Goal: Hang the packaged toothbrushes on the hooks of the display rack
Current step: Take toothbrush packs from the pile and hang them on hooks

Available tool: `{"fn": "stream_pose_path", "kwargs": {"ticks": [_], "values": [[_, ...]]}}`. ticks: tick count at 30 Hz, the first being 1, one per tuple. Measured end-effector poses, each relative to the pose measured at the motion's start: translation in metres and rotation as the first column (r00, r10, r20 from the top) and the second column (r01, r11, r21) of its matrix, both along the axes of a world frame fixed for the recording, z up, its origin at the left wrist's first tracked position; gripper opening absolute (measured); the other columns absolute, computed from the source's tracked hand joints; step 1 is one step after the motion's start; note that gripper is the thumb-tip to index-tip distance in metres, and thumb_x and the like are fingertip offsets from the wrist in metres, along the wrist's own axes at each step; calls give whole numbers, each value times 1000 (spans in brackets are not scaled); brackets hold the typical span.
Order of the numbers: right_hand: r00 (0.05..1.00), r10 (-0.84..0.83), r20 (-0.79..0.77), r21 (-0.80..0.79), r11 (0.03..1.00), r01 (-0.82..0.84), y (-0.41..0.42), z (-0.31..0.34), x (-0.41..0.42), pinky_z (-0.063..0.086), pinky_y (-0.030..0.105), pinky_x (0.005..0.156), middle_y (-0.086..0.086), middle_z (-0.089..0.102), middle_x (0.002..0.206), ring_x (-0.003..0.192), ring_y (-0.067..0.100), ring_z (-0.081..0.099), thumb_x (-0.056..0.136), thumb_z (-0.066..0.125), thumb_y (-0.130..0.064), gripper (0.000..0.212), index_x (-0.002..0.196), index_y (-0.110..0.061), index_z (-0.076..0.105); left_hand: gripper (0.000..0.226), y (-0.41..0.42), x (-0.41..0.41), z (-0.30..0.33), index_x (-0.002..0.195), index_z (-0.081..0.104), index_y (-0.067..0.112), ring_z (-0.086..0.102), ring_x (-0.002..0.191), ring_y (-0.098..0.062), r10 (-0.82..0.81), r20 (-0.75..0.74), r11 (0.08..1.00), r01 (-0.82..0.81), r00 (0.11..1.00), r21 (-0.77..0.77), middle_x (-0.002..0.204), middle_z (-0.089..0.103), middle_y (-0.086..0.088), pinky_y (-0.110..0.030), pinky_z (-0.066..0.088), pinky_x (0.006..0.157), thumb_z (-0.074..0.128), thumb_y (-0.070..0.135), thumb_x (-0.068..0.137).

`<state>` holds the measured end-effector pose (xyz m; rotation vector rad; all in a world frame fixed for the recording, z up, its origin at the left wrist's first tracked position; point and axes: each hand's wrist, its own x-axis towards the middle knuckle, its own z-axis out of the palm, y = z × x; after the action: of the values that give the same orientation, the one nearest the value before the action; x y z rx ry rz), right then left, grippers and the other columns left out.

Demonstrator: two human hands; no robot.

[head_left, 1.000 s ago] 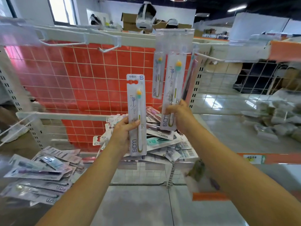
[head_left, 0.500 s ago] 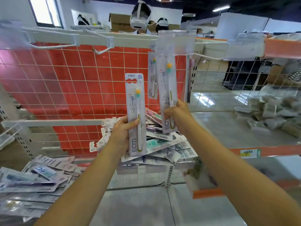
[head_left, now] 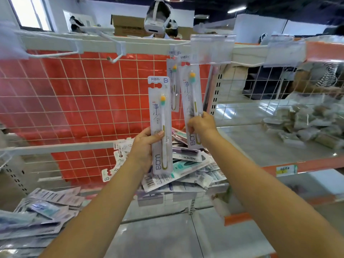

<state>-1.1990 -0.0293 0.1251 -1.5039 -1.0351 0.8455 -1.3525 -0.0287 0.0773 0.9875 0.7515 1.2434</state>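
Below and left of the hands, loose packs [head_left: 42,211] lie heaped on the shelf. Left hand [head_left: 144,146] closes around the lower half of one packaged toothbrush [head_left: 160,125], held upright, its hang slot free at the top. Right hand [head_left: 202,125] pinches the bottom of a second pack [head_left: 191,101], its top up at the loaded hook [head_left: 178,46] under a clear tag [head_left: 211,49]. Light, thin, flexible card: probably best gripped low, steering the slot on.

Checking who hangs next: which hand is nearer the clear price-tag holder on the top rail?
Right. The right hand is below the holder, slightly left; the left hand is lower, farther left.
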Motion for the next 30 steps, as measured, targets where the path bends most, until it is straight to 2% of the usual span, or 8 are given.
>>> {"fn": "stream_pose_path", "kwargs": {"ticks": [4, 7, 10, 14, 18, 21, 25, 30], "values": [[998, -6, 61, -11, 1000, 7, 18, 7, 4, 47, 28, 61, 5, 52, 69, 66, 19, 53, 74, 48, 13, 24, 68, -10, 46, 15, 3, 5, 5, 88, 64, 11, 63, 67, -21, -14, -28, 1000, 14, 1000, -1, 68, 68, -2, -38, 55, 70, 55, -1, 85], [996, 26, 86, -31, 999, -23, 37, 14, 5, 47, 29, 62, 6, 51, 68, 66, 20, 52, 74, 49, 12, 20, 67, -7, 49, 16, 8, 6, 10, 89, 62, 12, 65, 60, -17, -19, -21, 1000, 20, 1000, 18, 64, 69, 1, -35, 57, 63, 53, -1, 86], [995, 35, 90, -71, 997, -28, 60, 19, 3, 42, 25, 54, 7, 52, 69, 72, 26, 54, 74, 49, 11, 17, 85, -1, 54, 17, 16, 4, 16, 89, 62, 13, 66, 58, -14, 30, -12, 999, -30, 999, 46, 62, 69, 2, -30, 58, 57, 51, -1, 87], [996, 31, 88, -107, 994, -22, 91, 18, 5, 44, 25, 53, 8, 54, 73, 82, 31, 56, 73, 50, 11, 39, 110, 1, 56, 18, 30, 0, 21, 88, 62, 14, 66, 58, -13, 111, 19, 993, -111, 994, 50, 62, 69, 3, -27, 56, 52, 51, 0, 88], [994, 36, 105, -127, 992, -22, 113, 15, 6, 53, 34, 70, 12, 57, 88, 76, 25, 57, 72, 52, 12, 41, 112, 1, 53, 20, 35, 1, 18, 89, 63, 14, 66, 59, -15, 155, 49, 986, -157, 987, 58, 64, 69, 1, -27, 55, 51, 50, -1, 88], [993, 47, 107, -128, 991, -33, 126, 14, 10, 55, 40, 80, 12, 57, 89, 79, 25, 58, 72, 54, 12, 38, 108, 1, 51, 21, 36, 6, 16, 88, 64, 16, 65, 57, -12, 178, 14, 978, -179, 984, 105, 63, 68, 3, -26, 54, 50, 50, 0, 88], [991, 86, 106, -117, 990, -74, 132, 11, 17, 53, 34, 68, 7, 53, 75, 68, 20, 54, 71, 54, 11, 28, 97, 0, 51, 20, 36, 11, 14, 89, 63, 15, 65, 56, -12, 192, 8, 972, -191, 981, 136, 61, 68, 5, -27, 55, 51, 51, 0, 88], [974, 126, 188, -69, 991, -115, 129, 1, 13, 51, 30, 62, 8, 57, 101, 85, 21, 59, 78, 62, 1, 49, 124, -4, 44, 19, 34, 11, 10, 92, 64, 14, 65, 64, -16, 176, -31, 976, -170, 984, 135, 67, 68, 0, -29, 56, 56, 51, 1, 87]]}}
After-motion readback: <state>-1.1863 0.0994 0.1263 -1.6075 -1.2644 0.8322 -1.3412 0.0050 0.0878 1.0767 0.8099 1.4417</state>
